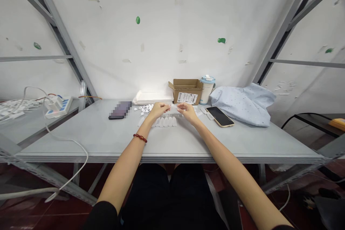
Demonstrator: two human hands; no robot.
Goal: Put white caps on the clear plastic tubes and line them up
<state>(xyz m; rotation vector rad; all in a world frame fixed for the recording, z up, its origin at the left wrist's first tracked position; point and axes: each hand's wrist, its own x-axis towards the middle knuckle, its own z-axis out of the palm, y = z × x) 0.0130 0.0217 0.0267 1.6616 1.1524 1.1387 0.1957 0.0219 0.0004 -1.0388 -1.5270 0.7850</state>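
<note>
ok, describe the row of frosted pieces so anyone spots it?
On the grey table, look between the forearms, just on the near side of the left hand. There lies the row of frosted pieces: rounded tabs side by side, unlike the small white caps scattered behind.

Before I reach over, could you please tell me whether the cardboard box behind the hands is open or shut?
Open: the cardboard box has a flap sticking out at its left, and its inner wall shows.
</note>
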